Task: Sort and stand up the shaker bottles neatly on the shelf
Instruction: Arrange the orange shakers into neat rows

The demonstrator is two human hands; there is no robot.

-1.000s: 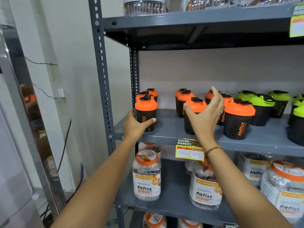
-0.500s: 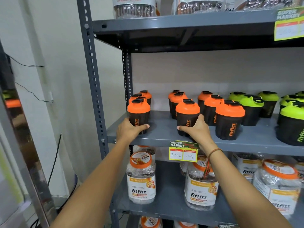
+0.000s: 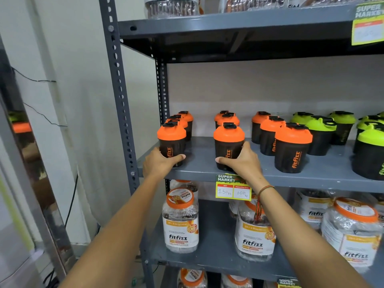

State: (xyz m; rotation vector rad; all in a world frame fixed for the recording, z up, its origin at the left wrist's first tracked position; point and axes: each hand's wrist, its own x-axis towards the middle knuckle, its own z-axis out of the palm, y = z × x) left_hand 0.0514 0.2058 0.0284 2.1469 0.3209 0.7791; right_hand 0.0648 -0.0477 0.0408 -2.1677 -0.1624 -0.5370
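Left hand (image 3: pixel 159 163) wrapped round base of front-left shaker bottle (image 3: pixel 172 142), 9 o'clock on shelf (image 3: pixel 207 169). Right hand (image 3: pixel 242 161) clasped on second bottle (image 3: pixel 228 146), 3 o'clock of first. Fronts best aligned to edge, logos outward, bases kept flat.

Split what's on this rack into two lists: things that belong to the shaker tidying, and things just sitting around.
Job:
- left hand gripping the front-left orange shaker
- right hand gripping the front-middle orange shaker
- other orange shakers
- green shakers
- shelf

Bystanders:
- price tag
- Fitfizz jars below
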